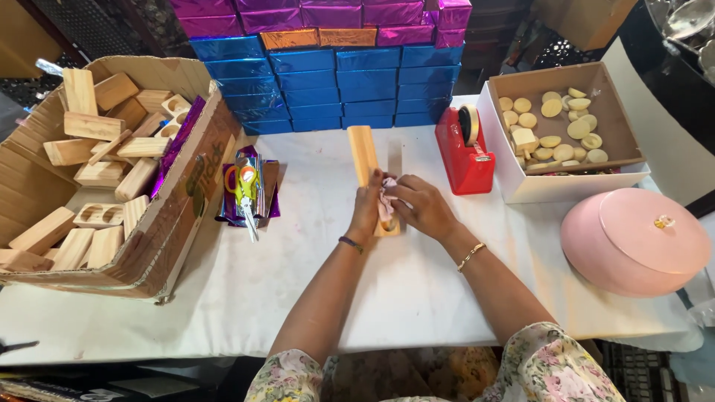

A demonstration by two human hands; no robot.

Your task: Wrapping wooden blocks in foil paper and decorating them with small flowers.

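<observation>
Both hands are meeting at the centre of the white-covered worktop (417,298), over the near end of a long wooden block (364,159) that is lying flat and pointing toward 12 o'clock. The left hand (366,212) is curling around the block's left edge, while the right hand (421,205) is pressing a small crumpled pink cloth (386,201) against the wood with bent fingers. At 9 o'clock a cardboard box (195,171) is holding many similar wooden pieces; scissors (246,190) are lying just beside it on purple foil. At 12 o'clock foil-wrapped blocks (350,82) are standing stacked. At 2 o'clock a red tape dispenser (463,152) is sitting beside a white box (566,186) of pale wooden discs, and a pink round lidded container (633,242) is resting at 3 o'clock.
</observation>
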